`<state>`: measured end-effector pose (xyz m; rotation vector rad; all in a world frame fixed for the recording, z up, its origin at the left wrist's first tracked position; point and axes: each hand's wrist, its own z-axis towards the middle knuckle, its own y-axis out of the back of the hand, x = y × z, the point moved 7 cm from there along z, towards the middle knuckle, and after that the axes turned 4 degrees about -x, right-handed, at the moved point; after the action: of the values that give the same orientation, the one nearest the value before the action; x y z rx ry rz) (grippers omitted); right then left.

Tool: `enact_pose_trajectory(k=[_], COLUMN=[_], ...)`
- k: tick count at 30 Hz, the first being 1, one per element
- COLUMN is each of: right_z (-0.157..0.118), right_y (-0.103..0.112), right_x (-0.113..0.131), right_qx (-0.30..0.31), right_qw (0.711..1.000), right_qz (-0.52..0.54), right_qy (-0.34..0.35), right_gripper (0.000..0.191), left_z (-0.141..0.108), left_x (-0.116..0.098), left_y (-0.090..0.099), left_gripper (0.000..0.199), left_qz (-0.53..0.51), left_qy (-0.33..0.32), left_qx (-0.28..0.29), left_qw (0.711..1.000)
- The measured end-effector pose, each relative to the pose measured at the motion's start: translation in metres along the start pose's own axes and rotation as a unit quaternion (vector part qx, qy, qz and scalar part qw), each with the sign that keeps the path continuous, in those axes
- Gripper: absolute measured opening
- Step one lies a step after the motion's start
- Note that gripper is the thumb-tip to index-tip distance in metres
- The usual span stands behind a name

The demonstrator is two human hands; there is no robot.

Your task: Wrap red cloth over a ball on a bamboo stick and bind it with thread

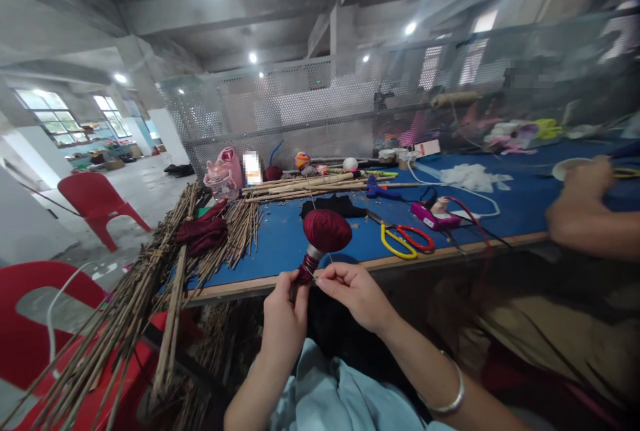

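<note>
Bare concrete hall, perforated metal screen upright behind a blue worktop. Clock read from the maroon bundle, 12 pointing away from the wearer.

Maroon bundle: rounded head uppermost, leaning toward 1, pale band beneath it, narrow neck running down to 7. Held up at the near edge of the worktop.

Left hand at 7: closed, thumb and fingers gripping the neck's lower end. Right hand at 5: fingers curled, thumb and forefinger pinched together on what looks like a thin cord beside the neck. Bangle on that forearm.

Step, as judged: binding the neck. Next move seems to call for a steady left grip and an even right-hand pull, so the turns lie snug. Scissors at 3, unheld. Black cloth at 12, dried stalks at 8.

Poorly seen: cord too fine to trace; hair-thin line rises toward 11, perhaps the same cord. Neck's far side hidden, its tip mostly behind left fingers. Co-worker's hand toward 2 blurred, grip uncertain. Stalks and right forearm cut off by the frame
</note>
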<state>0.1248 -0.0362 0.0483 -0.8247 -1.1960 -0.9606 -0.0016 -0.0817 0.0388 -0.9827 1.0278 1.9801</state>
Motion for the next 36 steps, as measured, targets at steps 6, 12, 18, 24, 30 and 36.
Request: enact_pose_trajectory(k=[6, 12, 18, 24, 30, 36], right_z=[-0.007, -0.002, 0.003, 0.002, -0.005, -0.005], right_y=[-0.006, 0.004, 0.009, 0.005, -0.005, 0.003], right_x=[0.010, 0.000, -0.007, -0.001, 0.007, -0.004], right_qx=[0.016, -0.004, -0.011, 0.003, 0.011, -0.008], right_qw=[1.000, 1.000, 1.000, 1.000, 0.999, 1.000], right_qz=[-0.009, -0.006, 0.004, -0.006, -0.009, -0.005], right_qy=[0.016, 0.013, -0.005, 0.016, 0.033, 0.013], right_gripper=[0.025, 0.026, 0.027, 0.025, 0.022, 0.023], left_z=[-0.002, 0.002, 0.004, 0.005, 0.006, 0.005], left_x=[-0.006, -0.010, -0.007, -0.001, -0.005, 0.000], left_y=[0.002, 0.007, 0.003, -0.003, 0.000, -0.002], left_gripper=[0.018, 0.017, 0.019, 0.020, 0.018, 0.018], left_qz=[0.057, 0.011, -0.076, -0.073, 0.026, -0.020], left_qy=[-0.041, -0.024, 0.016, 0.025, -0.032, -0.006], left_qx=[0.018, 0.011, 0.017, 0.007, 0.003, 0.010], left_qw=[0.997, 1.000, 0.997, 0.997, 0.999, 1.000])
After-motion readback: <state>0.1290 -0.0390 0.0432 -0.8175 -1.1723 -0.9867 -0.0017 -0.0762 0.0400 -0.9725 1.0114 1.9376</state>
